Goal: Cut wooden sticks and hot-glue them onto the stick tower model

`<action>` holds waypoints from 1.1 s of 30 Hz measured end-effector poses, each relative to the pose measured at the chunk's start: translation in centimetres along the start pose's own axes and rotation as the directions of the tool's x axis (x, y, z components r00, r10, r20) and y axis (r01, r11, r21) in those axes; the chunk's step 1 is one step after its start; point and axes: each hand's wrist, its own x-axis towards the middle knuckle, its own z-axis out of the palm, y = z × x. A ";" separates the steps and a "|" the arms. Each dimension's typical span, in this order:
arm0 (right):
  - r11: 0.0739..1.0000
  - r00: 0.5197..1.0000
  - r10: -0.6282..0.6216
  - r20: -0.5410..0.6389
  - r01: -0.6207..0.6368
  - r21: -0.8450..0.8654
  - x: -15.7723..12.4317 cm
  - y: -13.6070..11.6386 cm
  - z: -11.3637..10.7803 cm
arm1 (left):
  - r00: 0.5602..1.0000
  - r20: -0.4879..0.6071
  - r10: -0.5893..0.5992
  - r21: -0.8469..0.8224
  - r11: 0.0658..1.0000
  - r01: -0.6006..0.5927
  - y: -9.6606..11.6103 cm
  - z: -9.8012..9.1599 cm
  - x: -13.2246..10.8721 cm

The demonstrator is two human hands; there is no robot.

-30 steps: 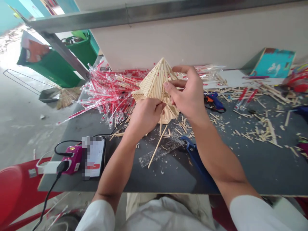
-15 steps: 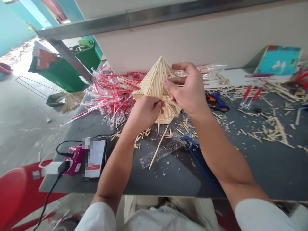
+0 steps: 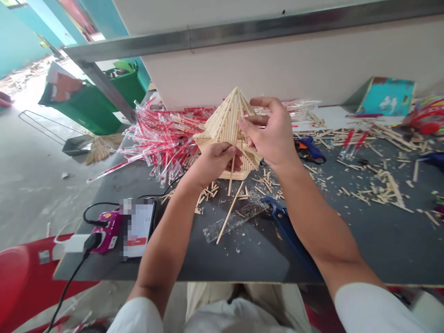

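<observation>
A pyramid-shaped model made of thin wooden sticks (image 3: 224, 122) is held above the dark table (image 3: 364, 245). My left hand (image 3: 213, 163) grips its lower edge from below, fingers curled, with one loose stick (image 3: 230, 178) hanging down from its grasp. My right hand (image 3: 272, 134) pinches the sticks on the model's right face, thumb and forefinger pressed on them. A longer loose stick (image 3: 229, 211) lies on the table just below the model.
A heap of red-and-clear wrapped sticks (image 3: 163, 138) lies behind the model. A clear ruler (image 3: 236, 222), blue-handled cutters (image 3: 286, 229), a glue gun (image 3: 308, 149), stick offcuts (image 3: 378, 189), a phone (image 3: 138, 226) and a pink charger (image 3: 108, 231) are on the table. Green bins (image 3: 90, 104) stand at left.
Both hands keep hold of the stick model; it shifted slightly, and the loose stick under my left hand now hangs more clearly below the model.
</observation>
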 end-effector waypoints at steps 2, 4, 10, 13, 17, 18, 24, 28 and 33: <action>1.000 1.000 0.002 -0.006 -0.002 0.007 0.0 0.1 0.0 | 0.999 0.038 -0.025 -0.204 0.978 0.032 0.3 0.0 -0.2; 1.000 1.000 0.010 -0.004 -0.010 -0.004 0.1 0.1 0.0 | 0.995 0.090 -0.036 -0.390 0.918 0.069 0.5 0.3 -0.4; 1.000 0.999 0.027 -0.016 -0.027 0.009 0.3 0.2 0.2 | 0.994 -0.020 -0.103 -0.586 0.807 0.072 0.3 1.7 -0.2; 0.997 0.998 0.053 -0.029 -0.052 0.051 0.3 0.1 0.3 | 0.992 -0.092 -0.081 -0.629 0.778 0.005 -0.1 2.4 0.1; 0.996 0.998 0.067 -0.018 -0.066 0.068 0.3 0.0 0.2 | 0.994 -0.072 -0.083 -0.651 0.759 0.016 -0.4 2.4 0.3; 0.996 0.998 0.067 -0.013 -0.066 0.060 0.3 0.0 0.2 | 0.994 -0.066 -0.085 -0.654 0.756 0.022 -0.4 2.3 0.4; 0.998 0.998 0.059 0.000 -0.059 -0.011 0.2 -0.1 0.1 | 0.996 -0.003 -0.085 -0.686 0.725 0.059 -0.3 1.4 0.7; 0.996 0.999 0.044 0.027 -0.041 -0.079 0.2 -0.1 0.1 | 0.996 -0.020 -0.085 -0.704 0.709 0.046 0.0 1.4 0.6; 0.992 0.999 0.034 0.038 -0.029 -0.124 0.2 -0.3 0.1 | 0.997 0.020 -0.081 -0.710 0.701 0.071 0.0 1.3 0.4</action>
